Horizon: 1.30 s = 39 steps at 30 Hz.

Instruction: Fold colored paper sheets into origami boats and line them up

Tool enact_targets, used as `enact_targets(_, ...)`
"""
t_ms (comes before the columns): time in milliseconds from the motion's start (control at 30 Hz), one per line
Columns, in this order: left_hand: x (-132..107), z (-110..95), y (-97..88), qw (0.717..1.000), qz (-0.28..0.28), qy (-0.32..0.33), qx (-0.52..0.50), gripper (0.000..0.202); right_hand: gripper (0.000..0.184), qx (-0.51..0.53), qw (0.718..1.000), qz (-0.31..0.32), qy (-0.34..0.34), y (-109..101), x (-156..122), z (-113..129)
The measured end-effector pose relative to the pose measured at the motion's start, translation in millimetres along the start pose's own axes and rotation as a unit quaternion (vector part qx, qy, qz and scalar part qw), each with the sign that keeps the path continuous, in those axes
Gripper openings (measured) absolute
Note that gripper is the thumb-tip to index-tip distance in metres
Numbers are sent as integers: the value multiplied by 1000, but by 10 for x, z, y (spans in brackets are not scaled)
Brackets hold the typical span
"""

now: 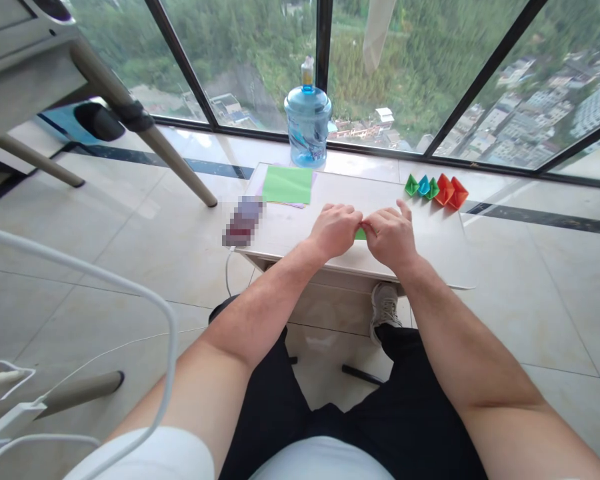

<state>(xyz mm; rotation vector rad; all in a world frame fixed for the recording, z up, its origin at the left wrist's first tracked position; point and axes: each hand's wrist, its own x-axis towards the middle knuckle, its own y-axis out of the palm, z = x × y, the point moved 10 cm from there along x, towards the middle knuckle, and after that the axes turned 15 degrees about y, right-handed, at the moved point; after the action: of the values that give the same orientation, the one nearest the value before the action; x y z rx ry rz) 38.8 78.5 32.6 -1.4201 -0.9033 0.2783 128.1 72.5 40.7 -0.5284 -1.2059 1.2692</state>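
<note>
Over the low white table (330, 190), my left hand (336, 230) and my right hand (391, 233) meet with fingertips pinched together. Between them shows a small piece of green paper (361, 234), mostly hidden by the hands, so its folded shape cannot be made out. To the left lies a stack of coloured paper sheets (287, 185), a green one on top. A row of folded paper boats stands at the back right: green and blue small ones (423, 186) and larger orange ones (451, 192).
A phone-like blurred object (243, 221) with a cable lies at the table's left edge. Behind the table stands a large blue water bottle (309, 127) by the window. Metal furniture legs (175, 163) and a white cable (167, 313) are at left. A shoe (384, 307) rests below the table.
</note>
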Motion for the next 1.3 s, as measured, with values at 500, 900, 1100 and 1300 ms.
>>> enact_targets(500,-114,503,-33,984,-8,-115,-138,19,16,212,952,-14,219,-138,143,-755)
enact_targets(900,-151,569,27,949,-30,-174,-261,15,22,425,842,139,302,280,71,-687)
enact_targets(1100,-282,830,-36,949,-29,-201,-241,13,23,441,828,125,322,306,89,-850)
enact_targets(1300,-364,898,-58,964,1,-200,-174,13,28,443,806,158,359,460,56,-945)
